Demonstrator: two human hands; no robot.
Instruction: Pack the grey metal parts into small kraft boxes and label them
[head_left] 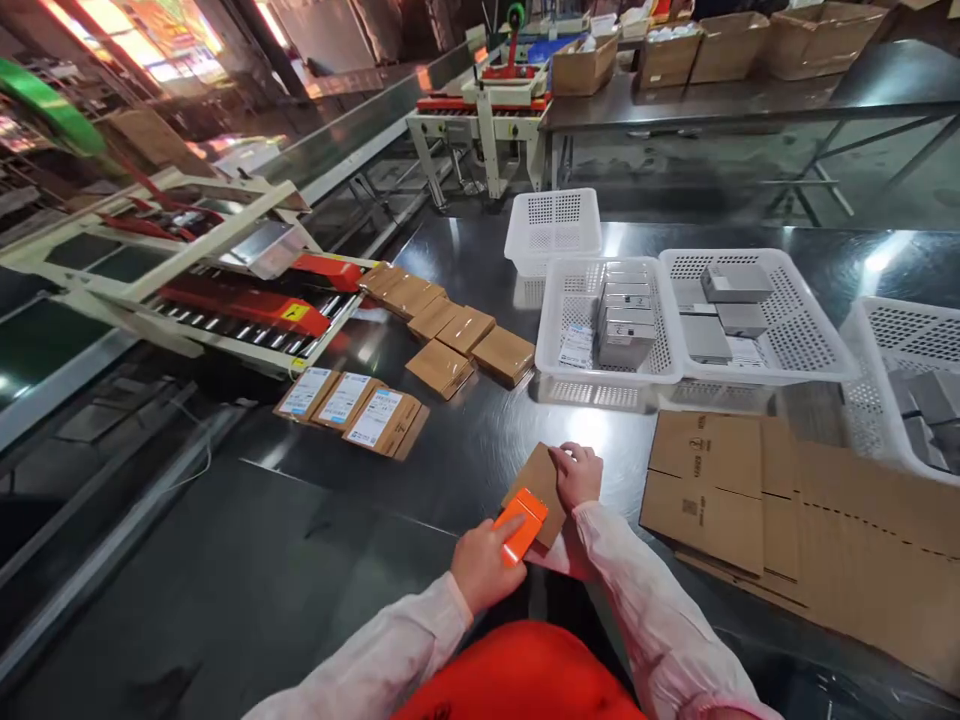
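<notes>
Close in front of me, at the table's near edge, a small brown cardboard box [553,520] is held up at a tilt. My left hand [486,562] is closed on a flat, bright orange rectangular object [527,512], index finger stretched along its top; its exact kind is unclear. The orange object lies against or just over the box's near-left side. From the other side, my right hand [579,474] grips the box's upper right edge with thumb and fingers. Part of the box is hidden behind the orange object.
Flat brown cartons [705,490] lie stacked at right. White perforated baskets [609,375] with grey boxes stand behind. Several closed brown boxes [442,368] and labelled boxes [375,417] sit left of centre, near a red-and-cream roller machine [247,300]. The dark metal table [480,450] reflects light.
</notes>
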